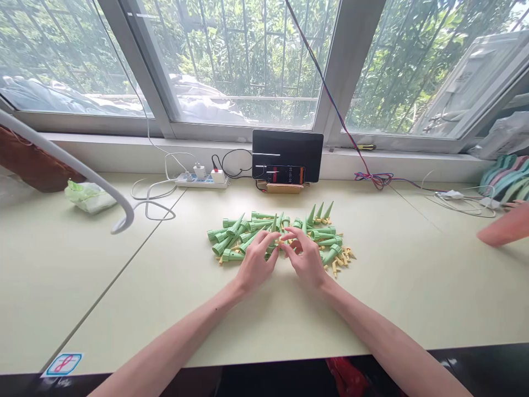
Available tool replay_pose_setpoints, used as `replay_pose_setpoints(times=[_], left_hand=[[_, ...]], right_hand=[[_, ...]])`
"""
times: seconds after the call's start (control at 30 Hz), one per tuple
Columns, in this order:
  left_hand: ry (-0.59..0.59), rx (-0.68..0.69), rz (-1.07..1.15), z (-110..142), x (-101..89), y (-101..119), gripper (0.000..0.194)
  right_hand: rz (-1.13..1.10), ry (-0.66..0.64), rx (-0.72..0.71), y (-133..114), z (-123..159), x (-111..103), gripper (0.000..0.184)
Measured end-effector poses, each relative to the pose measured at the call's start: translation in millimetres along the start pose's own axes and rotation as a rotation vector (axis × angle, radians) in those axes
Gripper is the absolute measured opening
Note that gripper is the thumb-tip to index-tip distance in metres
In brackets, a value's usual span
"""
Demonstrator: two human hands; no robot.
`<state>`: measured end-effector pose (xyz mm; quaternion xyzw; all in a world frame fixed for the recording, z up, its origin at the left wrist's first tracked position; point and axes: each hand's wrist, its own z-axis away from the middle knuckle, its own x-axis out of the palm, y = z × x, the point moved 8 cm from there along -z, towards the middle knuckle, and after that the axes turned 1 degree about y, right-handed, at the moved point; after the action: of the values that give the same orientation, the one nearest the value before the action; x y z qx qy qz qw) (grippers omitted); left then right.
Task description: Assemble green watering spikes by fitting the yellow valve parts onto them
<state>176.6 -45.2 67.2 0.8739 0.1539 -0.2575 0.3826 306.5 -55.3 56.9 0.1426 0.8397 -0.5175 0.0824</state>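
My left hand (257, 260) and my right hand (306, 261) meet over a pile of green plastic cone spikes (232, 241). The fingertips of both hands are pinched around a small yellow plastic fitting (278, 241). A green pointed tip shows just behind my left fingers; whether it belongs to the held piece I cannot tell. Several green spikes (319, 212) stand upright behind my right hand, with yellow fittings at their bases. More loose yellow fittings (342, 259) lie to the right of the pile.
Behind the pile, a phone (285, 175) with a lit screen leans before a dark tablet (289, 144). A power strip (202, 181) with cables sits back left, near a plastic bag (88, 197). Tied wires (375, 179) lie back right. Another person's blurred arm (504, 226) enters at right.
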Motion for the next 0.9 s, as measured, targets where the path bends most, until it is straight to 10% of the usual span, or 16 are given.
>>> replay_pose_setpoints(times=[0.9], left_hand=[[0.006,0.04,-0.005,0.3,1.5,5.5,0.03]], right_hand=[[0.028,-0.007,0.032,5.5,-0.8,0.3,0.014]])
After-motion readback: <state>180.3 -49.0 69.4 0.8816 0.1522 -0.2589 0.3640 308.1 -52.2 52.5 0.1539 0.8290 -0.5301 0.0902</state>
